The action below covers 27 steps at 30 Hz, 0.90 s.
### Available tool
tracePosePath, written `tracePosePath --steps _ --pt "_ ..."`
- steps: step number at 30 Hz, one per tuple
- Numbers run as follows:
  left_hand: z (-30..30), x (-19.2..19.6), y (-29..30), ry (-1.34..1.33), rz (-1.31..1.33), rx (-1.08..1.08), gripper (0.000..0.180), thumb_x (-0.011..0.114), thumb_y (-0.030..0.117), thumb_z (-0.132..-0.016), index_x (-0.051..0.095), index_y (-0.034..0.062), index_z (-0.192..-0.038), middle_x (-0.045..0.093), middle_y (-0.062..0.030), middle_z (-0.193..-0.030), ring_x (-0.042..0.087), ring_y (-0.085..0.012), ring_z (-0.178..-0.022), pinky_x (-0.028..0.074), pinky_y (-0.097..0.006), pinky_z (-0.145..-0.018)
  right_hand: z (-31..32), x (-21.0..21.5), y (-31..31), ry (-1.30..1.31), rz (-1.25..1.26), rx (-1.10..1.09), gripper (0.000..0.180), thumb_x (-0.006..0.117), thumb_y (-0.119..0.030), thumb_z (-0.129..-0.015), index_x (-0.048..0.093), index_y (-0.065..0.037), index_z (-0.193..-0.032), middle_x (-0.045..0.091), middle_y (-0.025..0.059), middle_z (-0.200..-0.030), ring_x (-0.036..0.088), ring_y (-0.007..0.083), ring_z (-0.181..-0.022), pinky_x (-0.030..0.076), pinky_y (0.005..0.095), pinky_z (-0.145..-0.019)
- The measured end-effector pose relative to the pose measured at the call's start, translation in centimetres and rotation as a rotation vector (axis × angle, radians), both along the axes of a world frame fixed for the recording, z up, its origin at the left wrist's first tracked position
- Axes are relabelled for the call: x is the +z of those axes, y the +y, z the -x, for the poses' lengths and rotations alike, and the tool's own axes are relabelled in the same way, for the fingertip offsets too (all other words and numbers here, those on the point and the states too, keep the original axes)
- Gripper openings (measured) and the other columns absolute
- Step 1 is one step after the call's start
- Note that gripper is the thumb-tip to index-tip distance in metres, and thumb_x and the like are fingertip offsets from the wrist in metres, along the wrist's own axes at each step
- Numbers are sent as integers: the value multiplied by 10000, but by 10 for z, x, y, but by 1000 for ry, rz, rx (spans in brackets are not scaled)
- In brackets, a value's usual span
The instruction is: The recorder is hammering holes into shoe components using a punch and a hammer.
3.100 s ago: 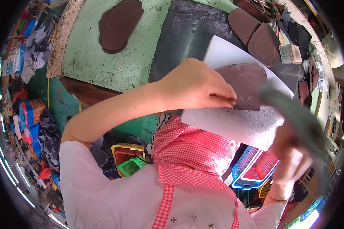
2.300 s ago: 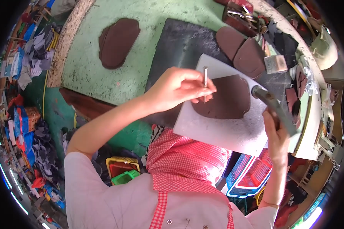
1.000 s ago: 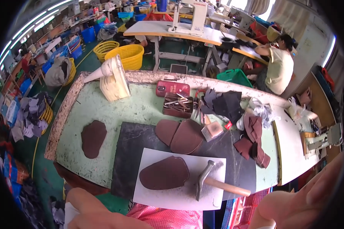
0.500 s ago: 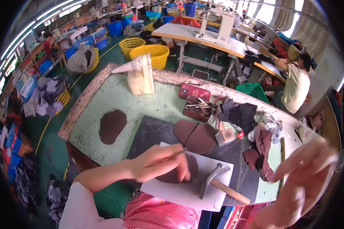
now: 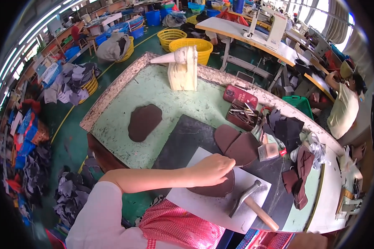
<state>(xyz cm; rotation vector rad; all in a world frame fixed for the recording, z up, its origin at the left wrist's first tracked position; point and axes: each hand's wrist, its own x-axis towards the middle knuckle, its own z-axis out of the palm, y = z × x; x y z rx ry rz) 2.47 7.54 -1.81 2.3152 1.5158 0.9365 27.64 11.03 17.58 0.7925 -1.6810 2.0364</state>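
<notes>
My left hand (image 5: 212, 169) is closed round a thin metal rod (image 5: 238, 166), only a short end of which shows. It hovers over a dark brown, rounded flat piece (image 5: 215, 190), which it partly covers. That piece lies on a white sheet (image 5: 195, 209) set on a black mat (image 5: 180, 135). On the sheet's right side rests a hammer (image 5: 259, 212) with a wooden handle, untouched. My right hand (image 5: 309, 240) is low at the bottom right edge, dim and mostly cut off, so its fingers cannot be made out.
More brown pieces (image 5: 243, 147) lie beyond the sheet, another (image 5: 144, 122) on the green tabletop. A box of metal tools (image 5: 242, 114), a red case (image 5: 240, 96) and dark scraps (image 5: 289, 130) stand at the back right. A wooden block with a cone (image 5: 183, 72) stands at the far edge. A person (image 5: 345, 108) sits at right.
The view has swung, so the table sits further right and higher. My right hand has dropped from the right side to the bottom edge. My left hand has turned, its back now upward.
</notes>
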Motion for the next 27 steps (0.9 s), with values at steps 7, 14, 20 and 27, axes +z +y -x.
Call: tracePosePath --steps 7,14,20,27 --pt "-2 14 -7 127 -11 89 358 721 121 -706 449 26 -918 537 -116 -852 557 -303 -851 457 -408 -749 36 -8 -40 -228 -387 -442 276 662 -70 -770 673 27 -1028 574 250 -1200 577 349 -1044 476 432 -837" --pt "-1 10 -4 65 46 122 398 750 94 -669 455 39 -931 529 -98 -875 528 -292 -834 464 -391 -730 35 -17 -44 -373 -575 -502 388 719 -230 -727 695 -21 -1053 597 163 -1216 580 258 -1023 497 379 -805" --pt "9 8 7 9 52 -72 329 699 55 -728 454 45 -947 545 -99 -835 556 -315 -841 478 -413 -687 25 -6 -63 -469 -637 -835 300 681 -163 -769 684 -112 -1065 679 63 -951 628 199 -826 524 297 -693" --pt "5 2 53 12 -70 -289 190 658 109 -809 500 33 -882 522 -92 -915 555 -271 -830 475 -382 -720 -2 -103 -18 -823 -771 -1189 276 516 131 -690 627 8 -910 598 153 -916 594 272 -785 462 323 -645"
